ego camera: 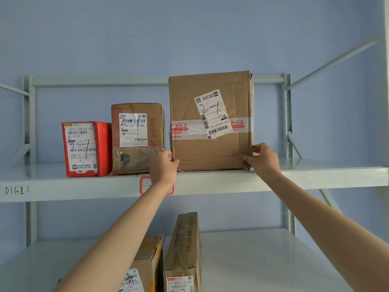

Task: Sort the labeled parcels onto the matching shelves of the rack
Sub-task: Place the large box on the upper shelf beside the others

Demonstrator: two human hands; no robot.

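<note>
A large brown cardboard parcel marked "2-1" stands upright on the upper shelf of the rack. My left hand grips its lower left corner. At the lower right corner, my right hand pinches the edge. To its left stand a medium brown parcel and a red parcel, both marked "2-1". A red-bordered shelf tag sits on the shelf's front edge, partly hidden by my left wrist.
On the lower shelf stand a tall narrow brown box and a shorter brown box, partly behind my left forearm. Grey rack uprights frame the shelf. "D1621" is handwritten on the shelf's front edge, left.
</note>
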